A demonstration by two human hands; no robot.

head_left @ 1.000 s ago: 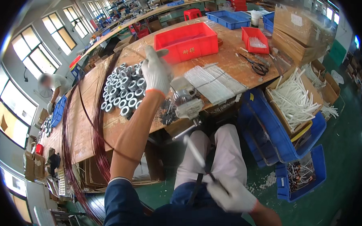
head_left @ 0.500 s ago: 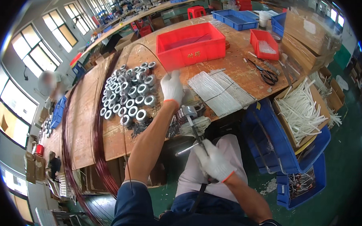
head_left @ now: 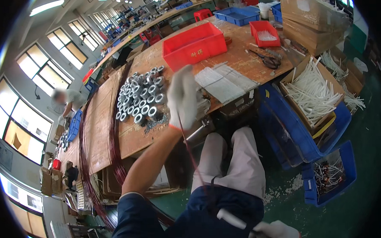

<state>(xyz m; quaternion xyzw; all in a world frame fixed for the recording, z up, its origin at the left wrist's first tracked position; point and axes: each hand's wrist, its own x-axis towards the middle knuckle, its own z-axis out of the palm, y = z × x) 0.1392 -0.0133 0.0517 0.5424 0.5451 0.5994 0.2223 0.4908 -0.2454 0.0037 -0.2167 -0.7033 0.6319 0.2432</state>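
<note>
My left hand (head_left: 182,98), in a white knitted glove, is raised in front of the table edge and smeared by motion. A dark red wire (head_left: 189,151) runs down from its palm across my lap, and the fingers look closed on it. At the lower edge, my right hand (head_left: 275,232), also gloved, is closed around a tool whose pale cylindrical part (head_left: 231,219) sticks out to the left; its kind I cannot make out. Behind my left hand, a metal bar (head_left: 195,133) juts from a fixture at the table edge, partly hidden.
Grey metal rings (head_left: 140,95) are heaped on the table left of my hand. Bundles of dark red wire (head_left: 114,135) hang over its edge. Also there: red bin (head_left: 196,50), white strips (head_left: 225,84), scissors (head_left: 269,62). White tubes (head_left: 312,92) fill a carton at right. A person (head_left: 72,98) works far left.
My right hand has left the fixture and swung down to the lower right with the tool. The wire's loop above my left hand is gone; it now runs downward. The view has tilted.
</note>
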